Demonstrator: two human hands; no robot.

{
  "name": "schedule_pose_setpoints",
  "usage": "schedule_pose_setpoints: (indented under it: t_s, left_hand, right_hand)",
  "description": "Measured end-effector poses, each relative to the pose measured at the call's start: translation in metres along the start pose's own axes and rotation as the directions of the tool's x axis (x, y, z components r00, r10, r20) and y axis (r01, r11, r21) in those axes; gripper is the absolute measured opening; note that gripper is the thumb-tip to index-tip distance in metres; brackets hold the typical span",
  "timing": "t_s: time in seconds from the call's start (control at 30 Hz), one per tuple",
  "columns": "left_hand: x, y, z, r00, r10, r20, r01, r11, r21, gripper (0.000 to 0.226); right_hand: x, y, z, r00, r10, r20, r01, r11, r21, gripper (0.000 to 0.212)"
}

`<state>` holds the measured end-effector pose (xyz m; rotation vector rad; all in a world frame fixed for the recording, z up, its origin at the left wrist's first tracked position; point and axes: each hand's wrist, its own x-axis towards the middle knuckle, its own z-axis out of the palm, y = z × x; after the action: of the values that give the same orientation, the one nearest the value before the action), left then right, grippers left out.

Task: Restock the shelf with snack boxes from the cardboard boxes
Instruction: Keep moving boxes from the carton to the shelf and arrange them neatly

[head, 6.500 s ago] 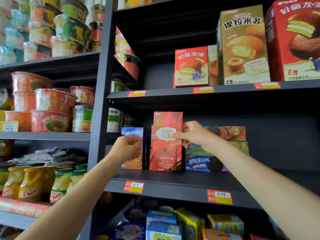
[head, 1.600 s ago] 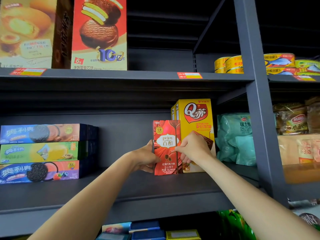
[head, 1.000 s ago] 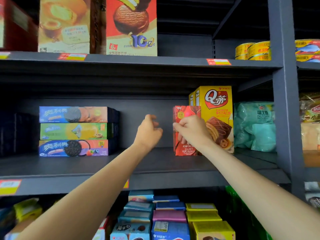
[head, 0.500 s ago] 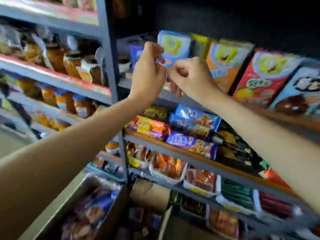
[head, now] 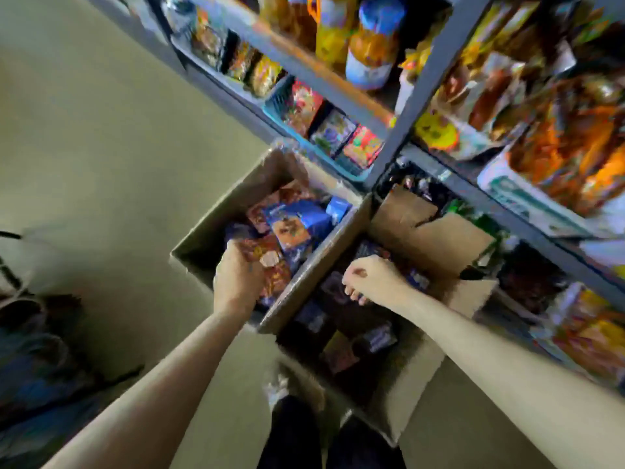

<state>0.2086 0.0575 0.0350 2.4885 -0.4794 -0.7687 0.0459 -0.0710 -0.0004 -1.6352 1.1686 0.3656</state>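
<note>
I look down at two open cardboard boxes on the floor. The left cardboard box (head: 203,231) holds red and blue snack boxes. My left hand (head: 236,279) reaches into it and grips a red snack box (head: 272,265) by its near end. Blue snack boxes (head: 294,221) lie just beyond it. My right hand (head: 372,279) hovers over the right cardboard box (head: 416,231), fingers loosely curled, holding nothing. That box holds dark snack boxes (head: 341,350) in shadow. The picture is blurred.
The grey shelf unit (head: 422,72) rises at the right, packed with bottles, bags and trays. A blue basket (head: 280,106) of packets sits on its lowest level behind the boxes. Beige floor (head: 101,147) lies to the left. My legs (head: 294,434) stand before the boxes.
My view has swung from the shelves down to the floor. Both hands have dropped from shelf height to the cardboard boxes, and my left hand has taken hold of a red snack box.
</note>
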Motion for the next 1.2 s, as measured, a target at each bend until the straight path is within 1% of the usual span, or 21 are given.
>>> schedule_pose_setpoints:
  t_s: [0.07, 0.13, 0.2, 0.23, 0.3, 0.37, 0.4, 0.47, 0.53, 0.57, 0.6, 0.63, 0.7, 0.77, 0.83, 0.9, 1.0, 1.03, 1.1, 1.17, 1.2]
  left_hand:
    - [0.004, -0.031, 0.022, 0.999, -0.027, 0.023, 0.026, 0.999, 0.031, 0.021]
    - [0.003, -0.052, 0.048, 0.997, 0.0, 0.079, -0.006, 0.997, 0.075, 0.019]
    - [0.004, -0.063, 0.078, 0.987, 0.041, 0.155, -0.057, 0.993, 0.106, 0.019]
    - [0.005, -0.066, 0.095, 0.977, 0.077, 0.201, -0.102, 0.988, 0.118, 0.021]
    - [0.009, -0.072, 0.13, 0.922, 0.193, 0.336, -0.247, 0.961, 0.124, 0.024]
    - [0.019, -0.081, 0.162, 0.82, 0.271, 0.504, -0.386, 0.912, 0.138, 0.028]
    - [0.026, -0.088, 0.176, 0.778, 0.256, 0.573, -0.421, 0.89, 0.173, 0.03]
    - [0.041, -0.101, 0.2, 0.738, 0.19, 0.648, -0.448, 0.855, 0.26, 0.034]
    - [0.055, -0.114, 0.22, 0.733, 0.114, 0.671, -0.443, 0.829, 0.342, 0.036]
    - [0.06, -0.119, 0.229, 0.734, 0.062, 0.676, -0.417, 0.827, 0.377, 0.037]
    - [0.063, -0.125, 0.237, 0.738, 0.014, 0.675, -0.392, 0.823, 0.411, 0.037]
    - [0.066, -0.13, 0.243, 0.74, -0.02, 0.672, -0.377, 0.816, 0.439, 0.038]
    - [0.066, -0.136, 0.251, 0.734, -0.047, 0.677, -0.38, 0.798, 0.468, 0.038]
    - [0.061, -0.133, 0.252, 0.723, -0.074, 0.686, -0.398, 0.768, 0.502, 0.042]
    - [0.053, -0.117, 0.244, 0.712, -0.103, 0.695, -0.396, 0.758, 0.519, 0.046]
    - [0.037, -0.091, 0.226, 0.704, -0.064, 0.708, -0.438, 0.746, 0.503, 0.048]
    - [0.009, -0.034, 0.193, 0.675, 0.013, 0.738, -0.524, 0.713, 0.466, 0.057]
    - [-0.003, -0.005, 0.178, 0.65, 0.052, 0.758, -0.564, 0.702, 0.435, 0.059]
    - [-0.028, 0.054, 0.139, 0.588, 0.124, 0.799, -0.633, 0.686, 0.359, 0.069]
    - [-0.046, 0.107, 0.099, 0.557, 0.168, 0.813, -0.651, 0.696, 0.302, 0.088]
    - [-0.055, 0.133, 0.077, 0.545, 0.171, 0.821, -0.647, 0.708, 0.282, 0.094]
  right_hand:
    - [0.036, 0.018, 0.033, 0.997, 0.077, 0.006, -0.077, 0.996, 0.045, 0.03]
    - [0.064, 0.033, 0.057, 0.984, 0.179, 0.015, -0.179, 0.983, 0.045, 0.022]
    - [0.088, 0.051, 0.076, 0.972, 0.233, 0.04, -0.234, 0.972, 0.002, 0.01]
    - [0.1, 0.063, 0.086, 0.971, 0.237, 0.035, -0.235, 0.97, -0.065, 0.015]
    - [0.119, 0.096, 0.108, 0.972, 0.234, -0.004, -0.23, 0.95, -0.211, 0.023]
    - [0.136, 0.134, 0.135, 0.979, 0.204, 0.023, -0.187, 0.932, -0.311, 0.036]
    - [0.146, 0.155, 0.15, 0.981, 0.182, 0.066, -0.143, 0.912, -0.385, 0.046]
    - [0.164, 0.191, 0.182, 0.981, 0.147, 0.129, -0.053, 0.834, -0.549, 0.068]
    - [0.18, 0.215, 0.215, 0.997, 0.046, 0.055, 0.002, 0.747, -0.664, 0.081]
    - [0.187, 0.22, 0.229, 1.0, -0.006, 0.004, 0.007, 0.731, -0.682, 0.084]
    - [0.195, 0.225, 0.239, 0.996, -0.07, -0.061, 0.013, 0.751, -0.66, 0.084]
    - [0.201, 0.226, 0.246, 0.996, -0.066, -0.063, 0.012, 0.782, -0.624, 0.081]
    - [0.205, 0.227, 0.249, 0.999, 0.025, 0.027, -0.004, 0.809, -0.588, 0.081]
    - [0.194, 0.226, 0.234, 0.994, 0.094, 0.054, -0.048, 0.828, -0.558, 0.091]
    - [0.172, 0.221, 0.198, 0.989, 0.134, 0.063, -0.089, 0.879, -0.469, 0.102]
    - [0.148, 0.21, 0.147, 0.977, 0.173, 0.125, -0.11, 0.911, -0.398, 0.108]
    - [0.108, 0.181, 0.064, 0.967, 0.177, 0.185, -0.098, 0.924, -0.369, 0.105]
    - [0.086, 0.164, 0.03, 0.967, 0.179, 0.183, -0.1, 0.922, -0.373, 0.099]
    - [0.038, 0.126, -0.036, 0.961, 0.181, 0.207, -0.112, 0.946, -0.305, 0.074]
    - [-0.013, 0.085, -0.101, 0.939, 0.159, 0.304, -0.132, 0.985, -0.109, 0.045]
    - [-0.04, 0.065, -0.132, 0.93, 0.14, 0.339, -0.137, 0.99, -0.034, 0.04]
